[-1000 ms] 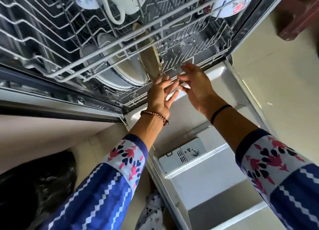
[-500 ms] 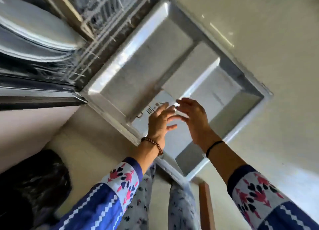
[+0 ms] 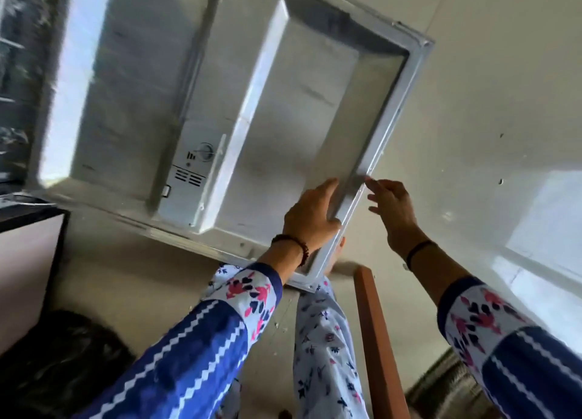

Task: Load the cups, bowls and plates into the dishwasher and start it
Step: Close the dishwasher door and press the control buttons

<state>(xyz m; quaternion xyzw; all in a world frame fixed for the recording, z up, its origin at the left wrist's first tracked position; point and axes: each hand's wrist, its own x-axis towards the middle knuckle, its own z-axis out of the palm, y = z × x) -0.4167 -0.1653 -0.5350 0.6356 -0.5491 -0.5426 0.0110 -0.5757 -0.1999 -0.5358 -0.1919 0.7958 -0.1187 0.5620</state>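
With left hand [image 3: 311, 217] gripping the free edge of the lowered dishwasher door [image 3: 302, 110], set right hand [image 3: 393, 211], fingers loose and empty just beside it, there too; lift evenly, push until latched.

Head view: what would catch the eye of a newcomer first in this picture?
The open dishwasher door fills the upper middle, its pale inner side facing the camera, with the detergent dispenser on its left part. At the door's near edge, the left hand grips it, while the right hand hovers just beside that edge with its fingers relaxed.
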